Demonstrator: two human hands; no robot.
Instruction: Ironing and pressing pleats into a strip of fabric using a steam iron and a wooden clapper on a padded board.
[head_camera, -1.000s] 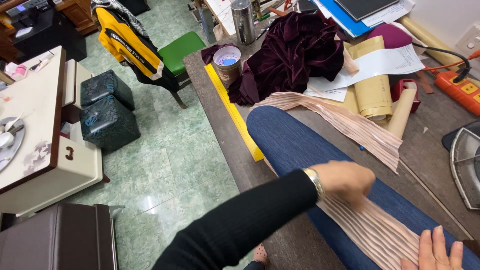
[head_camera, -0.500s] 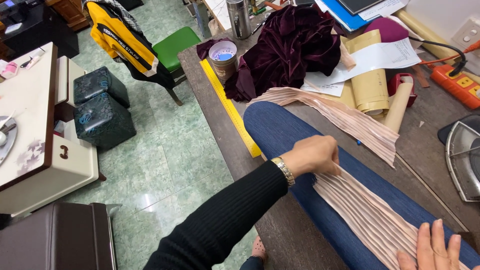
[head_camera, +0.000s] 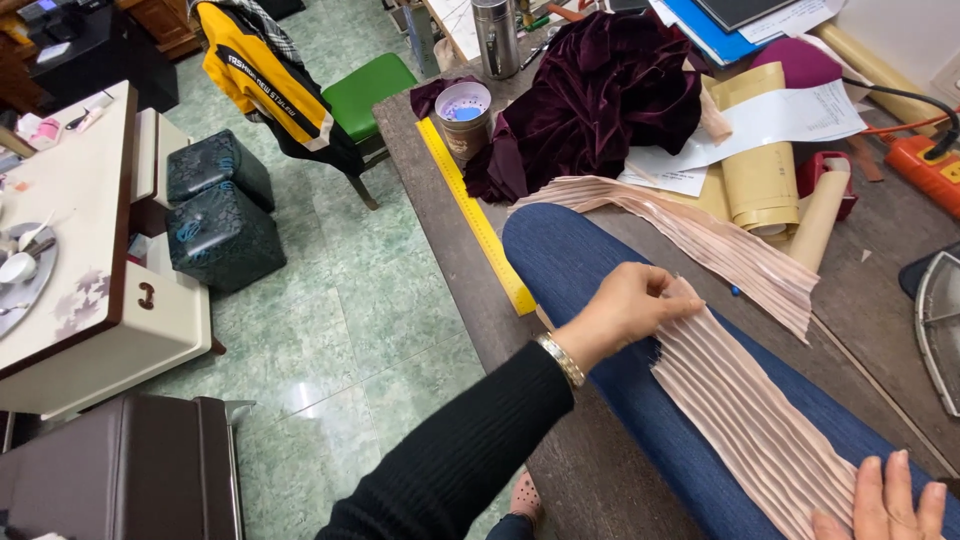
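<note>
A long strip of pale pink pleated fabric (head_camera: 740, 400) lies along a blue padded ironing board (head_camera: 570, 260) on the worktable. My left hand (head_camera: 630, 305), in a black sleeve with a gold wristwatch, pinches the strip's near edge with its fingers closed on the pleats. My right hand (head_camera: 885, 500) shows only at the bottom right corner, flat on the strip's lower end with fingers spread. A second length of the pink fabric (head_camera: 700, 235) runs across the table beyond the board.
A yellow ruler (head_camera: 475, 215) lies along the table's left edge. Behind are a paper cup (head_camera: 465, 115), dark maroon velvet (head_camera: 600, 95), papers, tan paper rolls (head_camera: 760, 180) and an orange power strip (head_camera: 925, 165). Left, on the tiled floor: green stool, dark boxes, white cabinet.
My left hand has slid up the pink strip away from me, toward the board's rounded end. My right hand stays pressed at the strip's lower end.
</note>
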